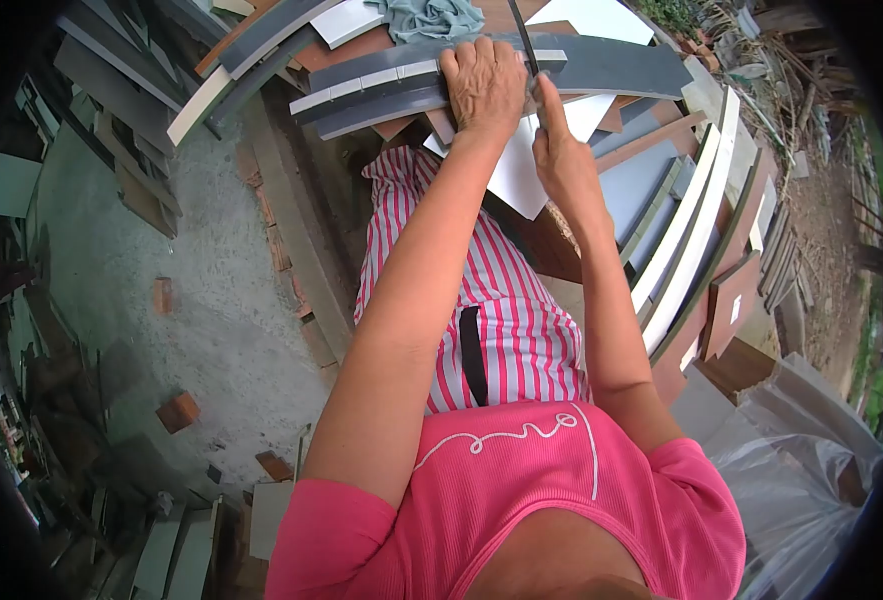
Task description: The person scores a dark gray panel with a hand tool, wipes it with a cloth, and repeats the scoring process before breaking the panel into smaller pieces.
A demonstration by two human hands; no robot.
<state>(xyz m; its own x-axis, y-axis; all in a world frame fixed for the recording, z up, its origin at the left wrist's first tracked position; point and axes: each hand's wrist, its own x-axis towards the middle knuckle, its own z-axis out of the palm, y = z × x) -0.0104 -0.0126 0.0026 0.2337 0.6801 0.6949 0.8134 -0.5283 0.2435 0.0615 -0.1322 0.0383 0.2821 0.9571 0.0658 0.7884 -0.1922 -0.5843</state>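
My left hand (486, 85) presses down with its fingers curled over a narrow strip (371, 80), pale-edged and crossed by several dark lines. Beneath that strip lies a wider dark grey board (621, 68). Held in my right hand (564, 160) is a tool with a long, thin dark blade (523, 35), pointing away from me across the strip. Its handle is mostly hidden by my fingers, and I cannot make out whether the edge has teeth. The blade is just right of my left hand.
A crumpled grey-green cloth (426, 18) lies beyond the boards. Long white strips (696, 220) and brown panels stack at the right, above clear plastic sheeting (791, 450). Loose bricks (177, 411) dot the concrete floor (231, 350) at left, with more boards (126, 75) leaning there.
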